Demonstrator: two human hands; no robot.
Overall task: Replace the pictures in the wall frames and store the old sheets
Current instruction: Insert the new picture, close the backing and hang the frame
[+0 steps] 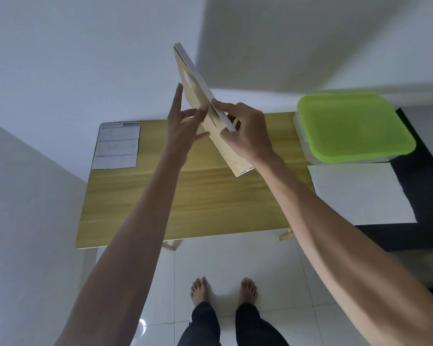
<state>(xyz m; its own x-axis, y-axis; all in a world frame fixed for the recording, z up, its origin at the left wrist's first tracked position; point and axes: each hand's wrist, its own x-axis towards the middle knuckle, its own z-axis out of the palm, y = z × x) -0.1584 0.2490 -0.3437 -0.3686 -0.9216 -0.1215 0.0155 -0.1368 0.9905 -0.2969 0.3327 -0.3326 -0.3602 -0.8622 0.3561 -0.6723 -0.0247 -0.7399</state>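
Observation:
A picture frame with a white rim and a tan backing board is held edge-on above the wooden table. My right hand grips its white rim near the lower end. My left hand rests against the tan back, fingers spread, the index finger pointing up. A printed sheet lies flat at the table's back left corner. A blank white sheet lies on the dark surface to the right.
A clear box with a lime green lid stands at the table's back right. White walls close in behind and to the left. My bare feet stand on white floor tiles in front of the table.

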